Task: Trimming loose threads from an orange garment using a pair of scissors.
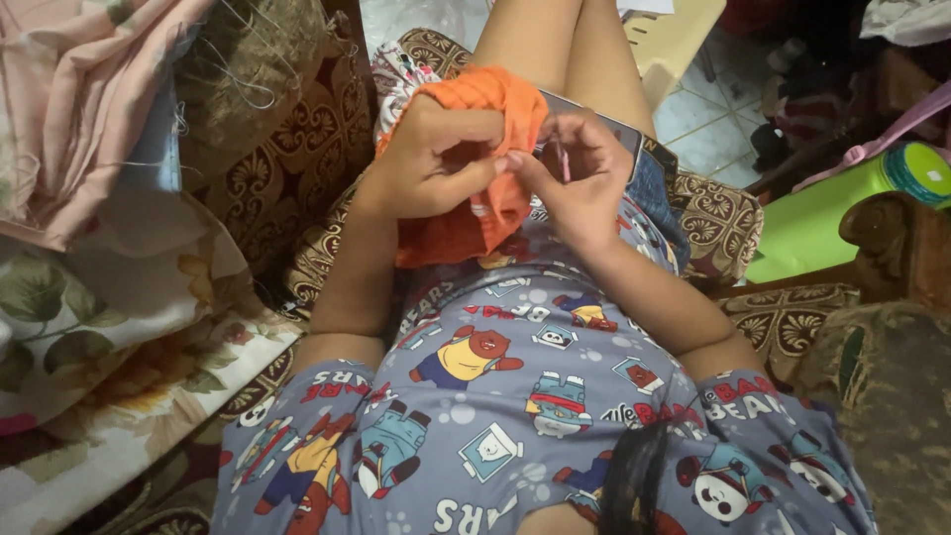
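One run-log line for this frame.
left hand: grips orange cloth | right hand: pinches thin pink tool | phone: on lap

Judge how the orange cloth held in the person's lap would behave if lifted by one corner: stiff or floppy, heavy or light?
The orange cloth would probably hang limp: it already bunches and folds over the left hand. It looks thin and likely light for its size, sagging below both hands. Where the right hand pinches it, it creases easily, so it should not slip much.

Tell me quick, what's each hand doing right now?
Left hand: closed, gripping the orange cloth.
Right hand: fingers pinched on a thin pink tool at the cloth.
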